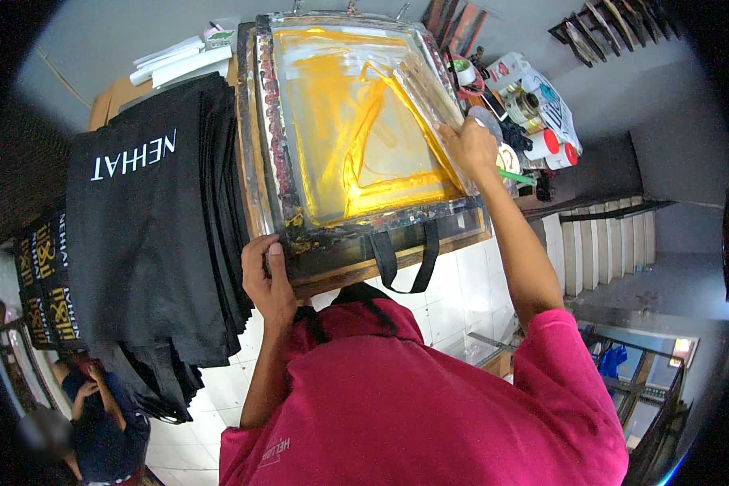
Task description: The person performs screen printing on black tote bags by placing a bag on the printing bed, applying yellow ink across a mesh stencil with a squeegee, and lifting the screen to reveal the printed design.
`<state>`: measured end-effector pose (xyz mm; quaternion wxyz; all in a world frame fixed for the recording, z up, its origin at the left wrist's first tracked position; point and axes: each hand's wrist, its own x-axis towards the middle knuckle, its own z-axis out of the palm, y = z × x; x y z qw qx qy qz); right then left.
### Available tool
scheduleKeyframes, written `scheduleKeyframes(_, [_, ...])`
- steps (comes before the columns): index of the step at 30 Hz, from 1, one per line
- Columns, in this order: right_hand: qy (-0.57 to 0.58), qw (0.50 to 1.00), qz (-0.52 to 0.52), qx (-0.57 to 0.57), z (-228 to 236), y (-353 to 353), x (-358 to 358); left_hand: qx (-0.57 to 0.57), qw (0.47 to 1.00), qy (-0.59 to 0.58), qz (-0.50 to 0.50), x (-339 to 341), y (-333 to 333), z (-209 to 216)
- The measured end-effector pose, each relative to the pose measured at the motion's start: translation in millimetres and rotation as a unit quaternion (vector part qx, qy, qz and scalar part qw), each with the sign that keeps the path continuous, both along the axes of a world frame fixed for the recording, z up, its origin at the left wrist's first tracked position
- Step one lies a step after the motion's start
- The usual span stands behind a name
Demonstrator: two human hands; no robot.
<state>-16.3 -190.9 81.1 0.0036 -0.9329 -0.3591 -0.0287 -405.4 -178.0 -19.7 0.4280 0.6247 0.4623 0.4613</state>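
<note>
A silk-screen frame [271, 121] with a stained border lies on a wooden board [332, 279]. Yellow-gold ink [401, 194] is smeared over its mesh, thickest in a loop on the right half. My right hand [471, 147] is closed on a long, flat squeegee [421, 93] that slants along the mesh's right side. At the frame's near left corner, my left hand [269, 279] is closed with curled fingers against the edge; its exact hold is partly hidden. Under the frame lies a black tote bag, mostly hidden, its handle [417, 287] hanging over the board's near edge.
A stack of black tote bags [150, 219] with white lettering stands close on the left. To the right are red-lidded jars [547, 144], a can [525, 109] and other supplies. A person [105, 421] sits at the lower left. Stairs [607, 247] are at the right.
</note>
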Motion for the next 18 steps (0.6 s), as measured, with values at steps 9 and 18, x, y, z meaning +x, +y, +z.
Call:
scheduleKeyframes(9, [0.035,0.997,-0.064,0.023,-4,19,-31,0.022,0.999,-0.02,-0.021,2,-1,-2])
scheduleKeyframes(18, [0.235,0.961,-0.013,0.147,16,35,-45,0.027,1.0,0.011,0.009,6,-1,2])
